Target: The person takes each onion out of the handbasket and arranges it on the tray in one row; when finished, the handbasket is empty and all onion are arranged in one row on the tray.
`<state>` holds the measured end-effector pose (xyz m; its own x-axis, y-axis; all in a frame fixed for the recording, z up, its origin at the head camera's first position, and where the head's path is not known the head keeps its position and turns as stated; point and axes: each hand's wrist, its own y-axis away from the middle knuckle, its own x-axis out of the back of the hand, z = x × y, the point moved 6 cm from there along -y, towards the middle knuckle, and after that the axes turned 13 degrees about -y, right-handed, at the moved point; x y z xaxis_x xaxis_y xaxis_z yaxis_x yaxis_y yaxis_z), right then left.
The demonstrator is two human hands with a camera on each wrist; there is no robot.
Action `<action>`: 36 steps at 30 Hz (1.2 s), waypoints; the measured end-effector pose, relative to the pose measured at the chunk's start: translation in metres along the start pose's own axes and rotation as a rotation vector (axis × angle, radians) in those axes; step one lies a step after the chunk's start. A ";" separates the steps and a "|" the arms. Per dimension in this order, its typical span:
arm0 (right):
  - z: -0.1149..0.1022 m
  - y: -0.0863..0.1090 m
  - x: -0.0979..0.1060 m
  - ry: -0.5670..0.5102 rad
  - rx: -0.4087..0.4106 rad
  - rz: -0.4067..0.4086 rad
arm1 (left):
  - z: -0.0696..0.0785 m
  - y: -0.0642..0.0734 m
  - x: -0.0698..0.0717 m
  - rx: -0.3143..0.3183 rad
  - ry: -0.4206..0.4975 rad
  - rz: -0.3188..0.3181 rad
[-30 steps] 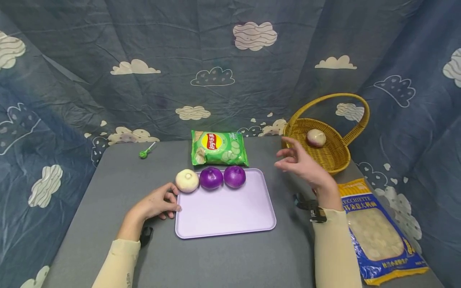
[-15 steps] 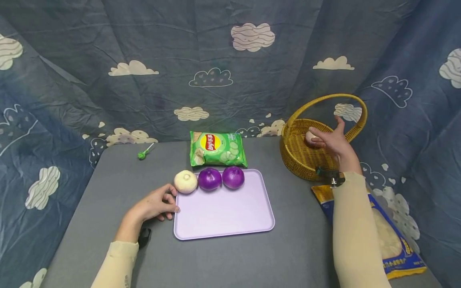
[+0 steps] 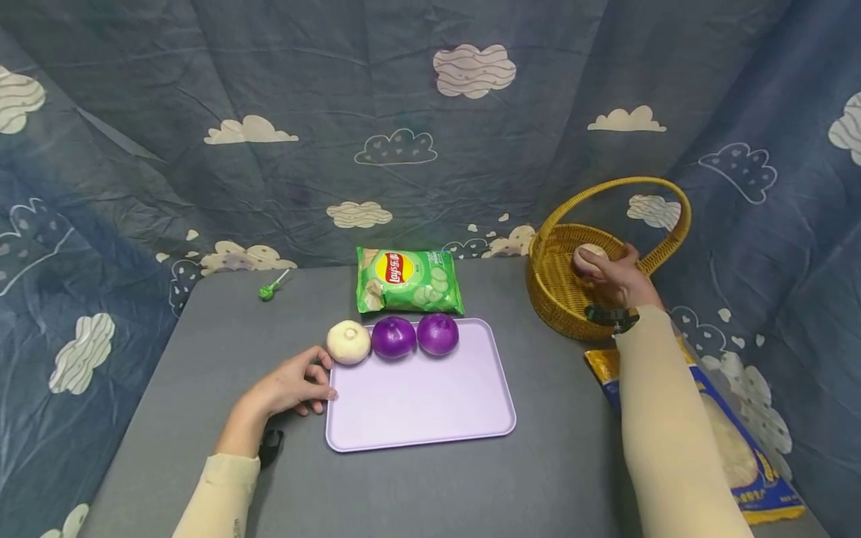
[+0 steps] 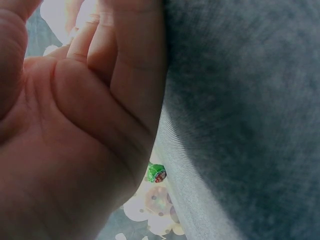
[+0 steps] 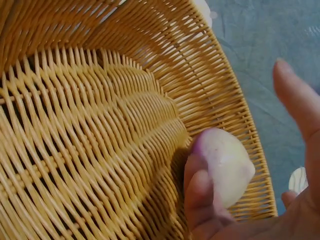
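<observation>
On the table lies a pale lilac tray (image 3: 420, 403). Along its far edge sit a round white vegetable (image 3: 348, 342) and two purple onions (image 3: 394, 338). My left hand (image 3: 292, 385) rests at the tray's left edge, fingers loosely bent, thumb tip over the rim. Reaching into a wicker basket (image 3: 561, 314), my right hand (image 3: 617, 278) holds a white-and-purple turnip (image 5: 227, 162) beside the basket wall. The right wrist view shows digits bent round the turnip's left side, while one finger (image 5: 295, 102) stands out straight, apart from it.
Behind the tray lies a green bag of Lay's chips (image 3: 409, 281). A green lollipop (image 3: 267, 292) is at the back left. The right forearm passes over a blue-and-yellow pasta bag (image 3: 733, 448). The basket handle (image 3: 615, 183) arches above the right hand. A cloud-patterned curtain surrounds the table.
From beside the basket, my right hand has moved right into it, spread its fingers over the turnip, then lowered and closed in on it. The left hand has stayed at the tray edge.
</observation>
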<state>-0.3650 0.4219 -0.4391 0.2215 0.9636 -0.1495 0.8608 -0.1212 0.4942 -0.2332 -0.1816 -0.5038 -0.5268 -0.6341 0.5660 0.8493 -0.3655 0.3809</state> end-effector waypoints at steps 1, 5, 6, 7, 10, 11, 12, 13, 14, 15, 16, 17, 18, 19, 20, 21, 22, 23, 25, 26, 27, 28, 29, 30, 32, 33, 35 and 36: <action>0.001 -0.001 0.000 -0.030 -0.007 -0.004 | 0.000 0.000 0.000 0.000 0.000 0.002; 0.006 -0.005 0.002 -0.096 -0.076 -0.004 | -0.001 0.000 0.001 0.003 0.001 0.003; 0.007 -0.006 0.002 -0.100 -0.096 -0.007 | -0.001 0.000 0.001 0.004 -0.001 0.003; 0.008 -0.007 0.003 -0.111 -0.113 -0.012 | -0.001 0.000 0.001 0.006 -0.001 0.003; 0.011 -0.010 0.005 -0.126 -0.148 -0.028 | -0.002 0.000 0.001 0.005 -0.003 0.005; 0.011 -0.011 0.005 -0.123 -0.154 -0.032 | -0.002 0.000 0.001 0.005 -0.003 0.005; 0.012 -0.012 0.005 -0.127 -0.158 -0.036 | -0.002 0.000 0.001 0.005 -0.003 0.005; 0.012 -0.013 0.005 -0.135 -0.155 -0.039 | -0.002 0.000 0.001 0.007 -0.002 0.005; 0.011 -0.013 0.005 -0.125 -0.153 -0.040 | -0.003 -0.001 0.001 0.008 -0.002 0.005; 0.011 -0.013 0.005 -0.106 -0.148 -0.040 | -0.003 -0.001 0.002 0.011 -0.003 0.005; 0.011 -0.013 0.005 -0.079 -0.138 -0.040 | -0.003 -0.001 0.002 0.013 -0.002 0.005; 0.011 -0.012 0.004 -0.064 -0.132 -0.046 | -0.003 -0.001 0.002 0.016 -0.003 0.006; 0.011 -0.012 0.004 -0.050 -0.126 -0.053 | -0.003 0.000 0.002 0.018 -0.004 0.006; 0.011 -0.011 0.003 -0.032 -0.119 -0.059 | -0.003 -0.001 0.003 0.020 -0.005 0.008; 0.011 -0.011 0.002 -0.017 -0.115 -0.065 | -0.003 -0.001 0.003 0.021 -0.005 0.008; 0.011 -0.011 0.002 -0.008 -0.112 -0.072 | -0.003 -0.001 0.003 0.020 -0.006 0.008; 0.011 -0.010 0.002 -0.007 -0.110 -0.074 | -0.003 -0.001 0.003 0.020 -0.006 0.008; 0.012 -0.011 0.002 -0.012 -0.114 -0.079 | -0.003 -0.001 0.003 0.019 -0.006 0.009; 0.013 -0.013 0.003 -0.013 -0.123 -0.076 | -0.003 -0.002 0.003 0.016 -0.005 0.009; 0.013 -0.014 0.004 -0.011 -0.126 -0.073 | -0.003 -0.002 0.002 0.014 -0.003 0.008; 0.013 -0.015 0.005 -0.011 -0.130 -0.071 | -0.003 -0.002 0.002 0.013 -0.002 0.007; 0.013 -0.016 0.006 0.000 -0.131 -0.069 | -0.003 -0.002 0.002 0.012 0.000 0.006; 0.013 -0.017 0.006 0.011 -0.132 -0.069 | -0.003 -0.002 0.002 0.010 0.002 0.006; 0.013 -0.018 0.007 0.019 -0.134 -0.066 | -0.003 -0.002 0.001 0.009 0.004 0.005; 0.014 -0.020 0.009 0.031 -0.140 -0.071 | -0.003 -0.002 0.001 0.008 0.007 0.004; 0.014 -0.021 0.009 0.036 -0.143 -0.073 | -0.002 -0.002 0.001 0.007 0.007 0.005; 0.014 -0.022 0.010 0.043 -0.148 -0.071 | -0.002 -0.002 0.001 0.007 0.007 0.008; 0.014 -0.023 0.011 0.047 -0.146 -0.075 | -0.002 -0.002 0.001 0.008 0.005 0.010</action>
<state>-0.3761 0.4317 -0.4646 0.1346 0.9792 -0.1518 0.7978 -0.0162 0.6028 -0.2352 -0.1831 -0.5056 -0.5180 -0.6411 0.5662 0.8542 -0.3535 0.3813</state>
